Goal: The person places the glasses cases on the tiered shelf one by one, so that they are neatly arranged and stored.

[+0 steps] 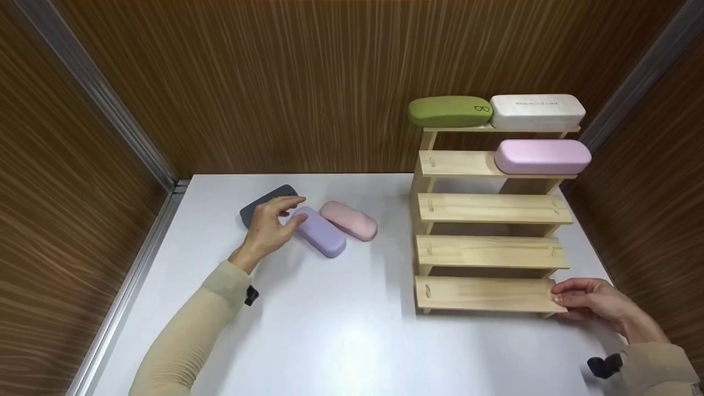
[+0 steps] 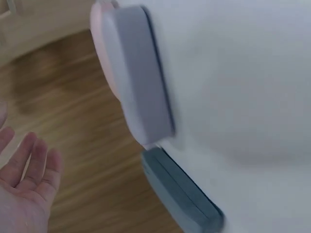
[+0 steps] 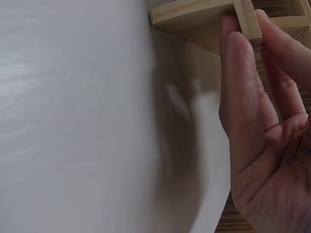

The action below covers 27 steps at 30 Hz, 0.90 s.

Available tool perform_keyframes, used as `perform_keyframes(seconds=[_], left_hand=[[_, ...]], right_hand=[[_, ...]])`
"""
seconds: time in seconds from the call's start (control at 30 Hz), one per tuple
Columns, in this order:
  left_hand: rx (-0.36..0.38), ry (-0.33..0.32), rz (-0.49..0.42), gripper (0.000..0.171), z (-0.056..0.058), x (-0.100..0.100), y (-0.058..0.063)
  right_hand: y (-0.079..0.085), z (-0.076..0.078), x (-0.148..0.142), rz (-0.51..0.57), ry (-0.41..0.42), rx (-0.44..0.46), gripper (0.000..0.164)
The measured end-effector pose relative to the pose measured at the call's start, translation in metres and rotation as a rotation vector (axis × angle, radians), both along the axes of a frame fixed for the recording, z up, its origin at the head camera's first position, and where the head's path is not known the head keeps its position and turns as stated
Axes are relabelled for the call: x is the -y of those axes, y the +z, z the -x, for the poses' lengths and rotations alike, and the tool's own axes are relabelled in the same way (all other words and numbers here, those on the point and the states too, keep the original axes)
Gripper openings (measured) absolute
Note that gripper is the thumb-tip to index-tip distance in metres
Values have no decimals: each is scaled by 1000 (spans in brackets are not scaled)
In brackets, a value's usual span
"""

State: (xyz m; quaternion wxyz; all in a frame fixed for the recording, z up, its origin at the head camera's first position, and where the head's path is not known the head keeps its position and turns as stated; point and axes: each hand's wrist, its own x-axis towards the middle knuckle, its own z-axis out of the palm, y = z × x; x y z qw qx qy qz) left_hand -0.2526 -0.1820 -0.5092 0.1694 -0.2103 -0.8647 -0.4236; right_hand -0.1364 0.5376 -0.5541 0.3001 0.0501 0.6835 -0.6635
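A stepped rack of pale, bare wood point(image 1: 489, 208) stands at the right of the white tabletop point(image 1: 352, 341). Its top tier carries an olive-green, rounded glasses case point(image 1: 448, 113) and, next to it, a white oblong case with small lettering point(image 1: 538, 110). One tier down, at the right end, sits a glossy pink-lilac oblong case point(image 1: 543, 157).

Three more cases lie on the tabletop to the left: a smooth lavender oblong case point(image 1: 324, 236), a pale pink rounded case point(image 1: 350, 221) just beside it, and a dark slate-grey case point(image 1: 254, 213), partly hidden by the left hand point(image 1: 272, 223). That hand hovers at the near end of the lavender case, thumb and fingers spread wide, holding nothing. The right hand point(image 1: 599, 302) pinches the right end of the rack's lowest board point(image 1: 489, 293) between thumb and fingers.

The step in hand looks like reaching for a case, most likely the lavender one, while the right hand steadies the rack. The next move seems to call for lowering the left hand and closing thumb and fingers across the lavender case without knocking its neighbours.
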Motion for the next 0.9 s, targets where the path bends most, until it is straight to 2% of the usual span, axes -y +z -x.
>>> perform_keyframes(seconds=[0.07,0.23,0.53,0.7,0.9], left_hand=[[14,26,3,35,2,8,-4],[108,83,-14,36,8,27,-17],[163,239,84,41,30,57,-38],[249,282,87,47,40,70,-48],[356,313,89,55,46,80,-59]], right_hand=[[0,0,0,5,1,-2,40],[0,0,-1,-3,-3,-5,39],[-1,-1,-2,-1,-5,9,40],[-1,-1,-1,4,-11,11,40],[-1,-2,0,5,-24,15,38]])
